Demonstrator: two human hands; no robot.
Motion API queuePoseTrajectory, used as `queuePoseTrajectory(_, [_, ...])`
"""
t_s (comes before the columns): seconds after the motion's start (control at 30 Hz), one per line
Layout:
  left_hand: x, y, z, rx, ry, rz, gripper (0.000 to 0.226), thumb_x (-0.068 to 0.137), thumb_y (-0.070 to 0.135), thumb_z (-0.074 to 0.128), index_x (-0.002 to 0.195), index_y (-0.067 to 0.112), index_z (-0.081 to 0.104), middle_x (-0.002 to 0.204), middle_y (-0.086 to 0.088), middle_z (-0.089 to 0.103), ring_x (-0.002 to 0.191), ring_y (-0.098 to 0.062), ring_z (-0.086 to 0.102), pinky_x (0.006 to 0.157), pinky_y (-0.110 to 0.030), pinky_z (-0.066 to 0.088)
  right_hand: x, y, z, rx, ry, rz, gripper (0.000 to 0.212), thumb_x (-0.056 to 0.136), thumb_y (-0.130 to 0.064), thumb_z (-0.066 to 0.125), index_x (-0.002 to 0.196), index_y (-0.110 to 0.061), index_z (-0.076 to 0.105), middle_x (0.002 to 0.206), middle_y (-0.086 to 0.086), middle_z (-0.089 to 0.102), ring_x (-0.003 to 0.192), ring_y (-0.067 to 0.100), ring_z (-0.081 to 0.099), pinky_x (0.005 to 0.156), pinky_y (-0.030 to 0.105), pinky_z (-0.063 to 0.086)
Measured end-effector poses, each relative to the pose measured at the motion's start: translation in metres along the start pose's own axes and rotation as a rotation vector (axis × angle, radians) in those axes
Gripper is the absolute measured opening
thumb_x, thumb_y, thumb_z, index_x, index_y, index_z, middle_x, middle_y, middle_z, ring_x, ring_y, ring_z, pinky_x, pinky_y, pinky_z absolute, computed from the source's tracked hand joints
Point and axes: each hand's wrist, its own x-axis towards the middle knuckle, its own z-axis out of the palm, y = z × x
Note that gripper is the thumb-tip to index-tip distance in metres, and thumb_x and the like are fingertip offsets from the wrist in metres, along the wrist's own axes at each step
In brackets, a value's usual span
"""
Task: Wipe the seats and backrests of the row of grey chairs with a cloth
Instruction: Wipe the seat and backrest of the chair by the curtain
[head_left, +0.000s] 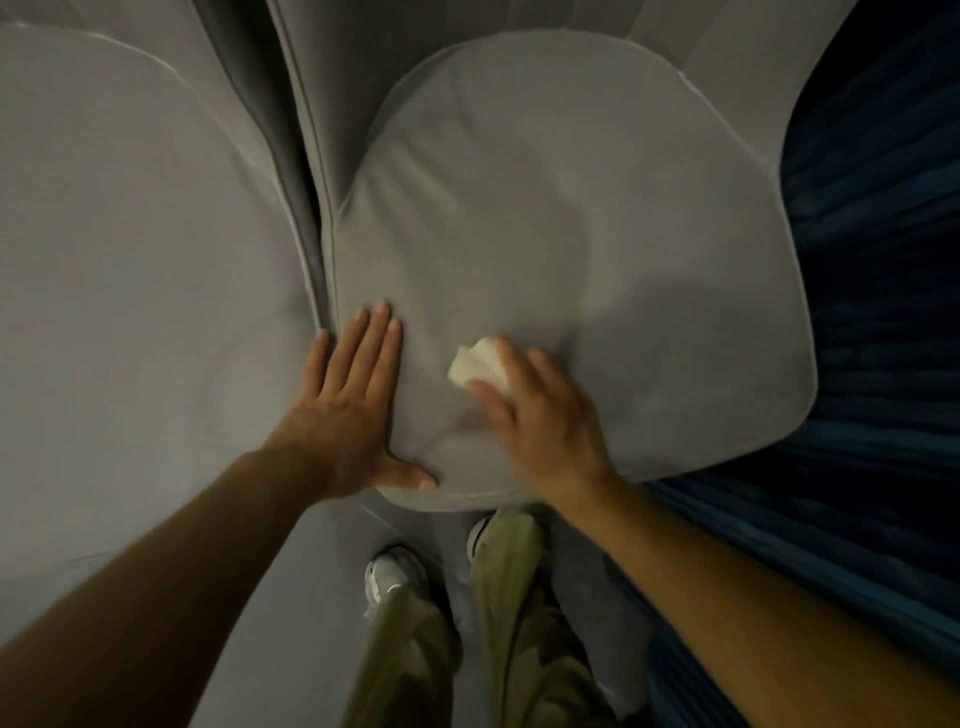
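Two grey cloth-covered chair seats fill the view. The right seat (561, 218) is directly under my hands, and the left seat (130, 249) lies beside it. My left hand (353, 410) rests flat on the near left part of the right seat, fingers straight and spread. On the same seat's near middle, my right hand (540, 415) holds a small bunched pale cloth (480, 362) against the fabric. The hand looks blurred. Grey backrest fabric (353, 62) rises at the top.
A narrow dark gap (306, 218) runs between the two seats. Dark blue pleated fabric (878, 322) hangs along the right side. My legs in olive trousers (509, 623) and light shoes (389, 577) stand on grey floor below the seat's front edge.
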Motion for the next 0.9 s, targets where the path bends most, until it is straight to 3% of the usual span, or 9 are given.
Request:
queuePoseTrajectory(0.1, [-0.02, -0.003, 0.011, 0.093, -0.034, 0.029, 0.14, 0.042, 0.097, 0.023, 0.124, 0.012, -0.052, 0.132, -0.004, -0.057, 0.125, -0.02, -0.05, 0.099, -0.037, -0.038, 0.007, 0.025, -0.017, -0.058, 0.094, 0.177, 0.044, 0.09, -0.031, 0.055, 0.121, 0.0, 0.057, 0.095, 0.025, 0.059, 0.082, 0.038, 0.059, 0.064, 0.039, 0.049])
queuePoseTrajectory(0.2, [-0.029, -0.008, 0.016, 0.15, -0.007, 0.039, 0.138, 0.055, 0.091, 0.036, 0.124, 0.01, -0.051, 0.133, -0.007, -0.055, 0.125, -0.022, -0.05, 0.099, -0.04, -0.037, 0.0, 0.031, -0.009, -0.118, 0.059, 0.345, 0.048, 0.096, -0.035, 0.046, 0.133, -0.004, 0.046, 0.11, 0.021, 0.055, 0.099, 0.035, 0.053, 0.076, 0.039, 0.042])
queuePoseTrajectory(0.37, [-0.033, -0.011, 0.018, 0.162, 0.063, 0.04, 0.137, 0.059, 0.083, 0.05, 0.131, 0.01, -0.04, 0.14, -0.005, -0.045, 0.131, -0.023, -0.041, 0.104, -0.039, -0.033, -0.051, -0.052, 0.034, -0.156, 0.09, 0.3, 0.043, 0.09, -0.039, 0.048, 0.111, -0.006, 0.065, 0.084, 0.009, 0.065, 0.07, 0.021, 0.063, 0.057, 0.026, 0.049])
queuePoseTrajectory(0.43, [-0.035, -0.013, 0.018, 0.144, 0.076, -0.021, 0.139, 0.058, 0.083, 0.053, 0.134, 0.009, -0.037, 0.14, -0.006, -0.044, 0.132, -0.023, -0.04, 0.105, -0.04, -0.032, -0.065, -0.07, 0.039, -0.129, 0.086, 0.257, 0.046, 0.089, -0.041, 0.043, 0.108, -0.007, 0.067, 0.082, 0.009, 0.066, 0.07, 0.02, 0.064, 0.059, 0.024, 0.05])
queuePoseTrajectory(0.53, [-0.041, -0.018, 0.021, 0.17, 0.065, -0.075, 0.141, 0.059, 0.082, 0.055, 0.133, 0.007, -0.038, 0.139, -0.007, -0.046, 0.13, -0.023, -0.043, 0.109, -0.044, -0.026, -0.068, -0.07, 0.032, 0.117, 0.064, 0.132, 0.048, 0.087, -0.037, 0.046, 0.109, 0.001, 0.064, 0.083, 0.018, 0.064, 0.071, 0.03, 0.064, 0.062, 0.03, 0.054])
queuePoseTrajectory(0.6, [-0.044, -0.019, 0.02, 0.158, 0.065, -0.081, 0.141, 0.06, 0.079, 0.059, 0.132, 0.008, -0.039, 0.137, -0.005, -0.047, 0.127, -0.021, -0.045, 0.108, -0.042, -0.026, -0.058, -0.054, 0.022, 0.212, 0.143, 0.177, 0.048, 0.087, -0.034, 0.049, 0.112, 0.004, 0.062, 0.088, 0.021, 0.064, 0.075, 0.033, 0.064, 0.062, 0.032, 0.053])
queuePoseTrajectory(0.7, [-0.051, -0.022, 0.02, 0.129, 0.076, -0.093, 0.141, 0.06, 0.076, 0.063, 0.132, 0.009, -0.038, 0.137, -0.004, -0.047, 0.126, -0.019, -0.047, 0.107, -0.039, -0.028, -0.047, -0.036, 0.015, 0.203, 0.228, 0.335, 0.045, 0.089, -0.032, 0.057, 0.119, 0.002, 0.058, 0.1, 0.021, 0.062, 0.084, 0.034, 0.063, 0.063, 0.032, 0.052])
queuePoseTrajectory(0.8, [-0.059, -0.028, 0.025, 0.114, 0.089, -0.106, 0.14, 0.06, 0.077, 0.062, 0.133, 0.009, -0.037, 0.139, -0.003, -0.046, 0.129, -0.02, -0.043, 0.108, -0.038, -0.027, -0.058, -0.058, 0.036, 0.047, 0.183, 0.352, 0.041, 0.083, -0.031, 0.067, 0.109, 0.001, 0.064, 0.086, 0.019, 0.064, 0.071, 0.033, 0.064, 0.056, 0.032, 0.052])
queuePoseTrajectory(0.9, [-0.067, -0.036, 0.029, 0.113, 0.11, -0.122, 0.14, 0.058, 0.078, 0.06, 0.134, 0.009, -0.034, 0.141, -0.003, -0.042, 0.133, -0.021, -0.038, 0.111, -0.039, -0.023, -0.065, -0.092, 0.053, 0.11, 0.18, 0.328, 0.043, 0.084, -0.034, 0.064, 0.106, 0.003, 0.065, 0.082, 0.018, 0.064, 0.07, 0.032, 0.063, 0.06, 0.032, 0.053])
